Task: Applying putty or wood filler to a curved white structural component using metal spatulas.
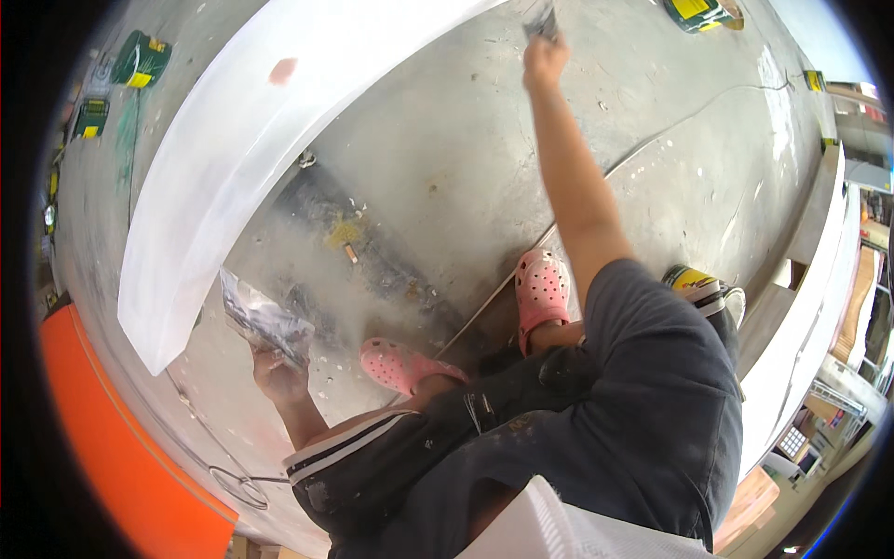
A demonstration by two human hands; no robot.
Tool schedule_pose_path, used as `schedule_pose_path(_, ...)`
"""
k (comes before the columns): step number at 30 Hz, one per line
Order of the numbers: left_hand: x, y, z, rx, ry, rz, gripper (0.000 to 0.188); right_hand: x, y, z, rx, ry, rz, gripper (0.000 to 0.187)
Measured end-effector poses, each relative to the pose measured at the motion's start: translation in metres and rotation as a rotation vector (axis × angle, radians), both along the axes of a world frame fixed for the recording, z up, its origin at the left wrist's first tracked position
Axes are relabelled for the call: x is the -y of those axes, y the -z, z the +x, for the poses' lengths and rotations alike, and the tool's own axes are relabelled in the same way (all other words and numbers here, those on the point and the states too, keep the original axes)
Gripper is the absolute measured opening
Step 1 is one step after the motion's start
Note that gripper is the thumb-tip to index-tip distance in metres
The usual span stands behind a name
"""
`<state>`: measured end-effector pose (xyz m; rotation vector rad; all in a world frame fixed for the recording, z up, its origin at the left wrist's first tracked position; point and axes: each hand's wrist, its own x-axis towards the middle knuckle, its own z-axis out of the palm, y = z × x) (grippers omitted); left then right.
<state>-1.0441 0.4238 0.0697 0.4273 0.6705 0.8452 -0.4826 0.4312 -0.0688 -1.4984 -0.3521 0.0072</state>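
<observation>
My left hand (279,374) grips a flat, thin plate (265,317) smeared with grey and white, low beside the near end of a long white panel (233,130). A dull reddish patch (282,71) marks the panel's surface. Stretched far forward, my right hand (546,61) is closed on a small grey flat-bladed scraper (540,20), blurred and just right of the panel's far part. The blade appears apart from the panel. The fingers of both hands show only in part.
Grey, stained floor (447,121) lies around my pink clogs (543,291). A cable (643,147) crosses it. Green buckets (142,59) stand far left, another bucket (698,13) far right. An orange panel (121,447) is near left; a white beam (792,307) runs along the right.
</observation>
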Motion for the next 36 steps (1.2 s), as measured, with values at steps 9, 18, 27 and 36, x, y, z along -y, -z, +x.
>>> schedule_pose_path(9,-0.004,-0.009,0.037,-0.123,-0.032,0.034,0.063,-0.029,0.007,0.106,0.040,-0.166,-0.054,0.033)
schedule_pose_path(18,0.021,-0.016,-0.006,-0.206,-0.224,-0.015,0.059,-0.042,0.007,-0.022,0.214,-0.137,-0.473,0.029)
schedule_pose_path(27,0.027,-0.009,-0.054,-0.091,-0.251,-0.013,0.058,-0.063,0.010,-0.157,0.052,-0.281,0.064,0.036)
schedule_pose_path(36,0.025,-0.006,-0.073,-0.002,-0.319,-0.052,0.062,-0.075,0.023,-0.277,0.000,-0.329,-0.091,0.033)
